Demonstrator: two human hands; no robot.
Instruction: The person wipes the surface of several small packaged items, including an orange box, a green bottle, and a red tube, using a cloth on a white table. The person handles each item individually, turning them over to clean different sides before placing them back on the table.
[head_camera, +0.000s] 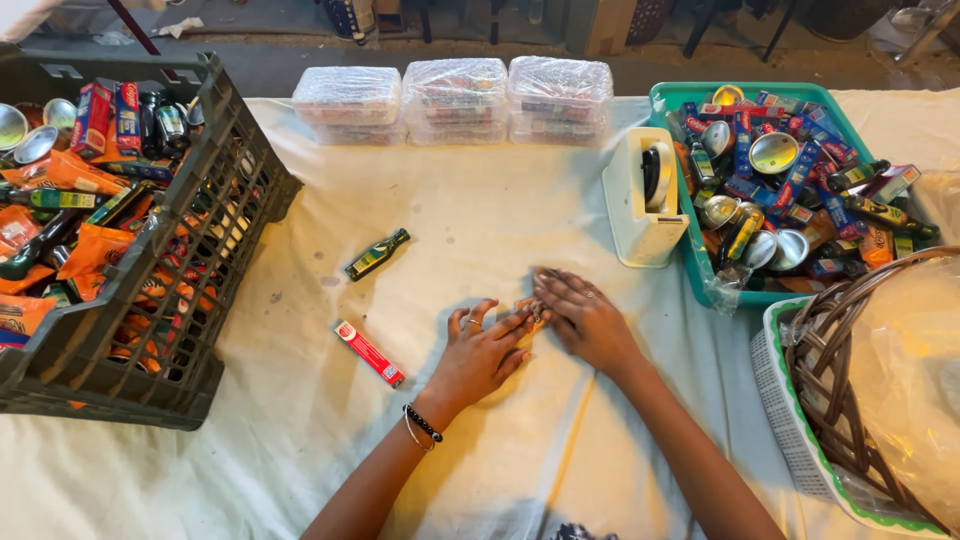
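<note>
Two bare forearms are seen reaching up from the near edge, and a dark beaded bracelet (423, 424) is worn on the left wrist. Both hands are laid on a white cloth (300, 420) that covers the table. The left hand (480, 352) is held palm down with its fingers (508, 326) spread and nearly flat, closed on nothing that can be made out. The right hand (585, 318) is laid beside it, its fingers (556, 291) bent slightly and pressed down. A small brownish item (531, 307) is pinned between the fingertips of the two hands; whether it is truly gripped cannot be told, and its kind is too small to be read.

Just left of the left fingers a flat red packet (369, 353) is lying on the cloth, and farther up on that side a small dark bottle (377, 254) is lying on its side. Well to the left a dark plastic crate (190, 270) filled with packets and bottles is set. Beyond the right fingers a white tape dispenser (645, 197) is stood, touching a teal tray (690, 250) of small tins, bottles and boxes. Three wrapped clear boxes (455, 100) are ranged at the far edge. Right of the right hand a wicker basket (850, 370) is placed.
</note>
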